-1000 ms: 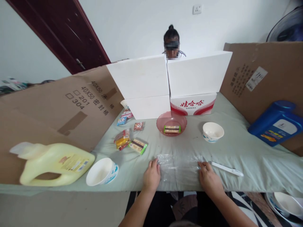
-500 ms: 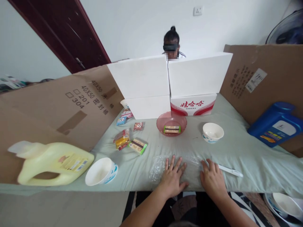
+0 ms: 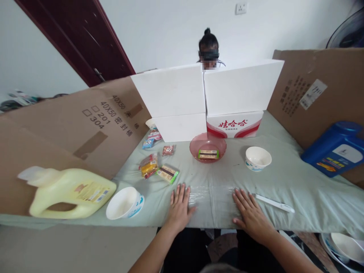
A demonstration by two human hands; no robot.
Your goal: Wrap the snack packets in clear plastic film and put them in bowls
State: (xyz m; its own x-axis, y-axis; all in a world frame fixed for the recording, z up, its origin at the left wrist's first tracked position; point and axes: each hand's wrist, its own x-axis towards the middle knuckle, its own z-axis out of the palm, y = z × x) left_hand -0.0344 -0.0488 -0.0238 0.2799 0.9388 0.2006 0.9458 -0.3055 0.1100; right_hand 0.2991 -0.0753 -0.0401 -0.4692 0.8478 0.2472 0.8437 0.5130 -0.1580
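Note:
A clear plastic sheet (image 3: pixel 213 201) lies spread on the cloth-covered table at its near edge. My left hand (image 3: pixel 179 208) presses flat on the sheet's left end, fingers stretched out. On its right end my right hand (image 3: pixel 248 210) rests palm down, fingers extended. A white, slim utensil or knife (image 3: pixel 275 203) lies just right of my right hand; its exact kind is unclear. Ahead of my left hand is a green-ended snack bar (image 3: pixel 168 173), beside a pack of wrapped food (image 3: pixel 149 165). A similar bar (image 3: pixel 208 154) sits in the pink translucent bowl (image 3: pixel 196 151).
White paper bowls stand at right (image 3: pixel 258 158) and tilted at left (image 3: pixel 125 203). A yellow jug (image 3: pixel 74 193) and a blue bottle (image 3: pixel 335 149) flank the table. White boxes (image 3: pixel 170 94) and cardboard panels (image 3: pixel 113 125) form walls; a person (image 3: pixel 209 45) is behind.
My left hand has slid left across the plastic sheet, and my right hand has shifted slightly left. The sheet looks smoother and flatter between my hands. The view has tilted slightly.

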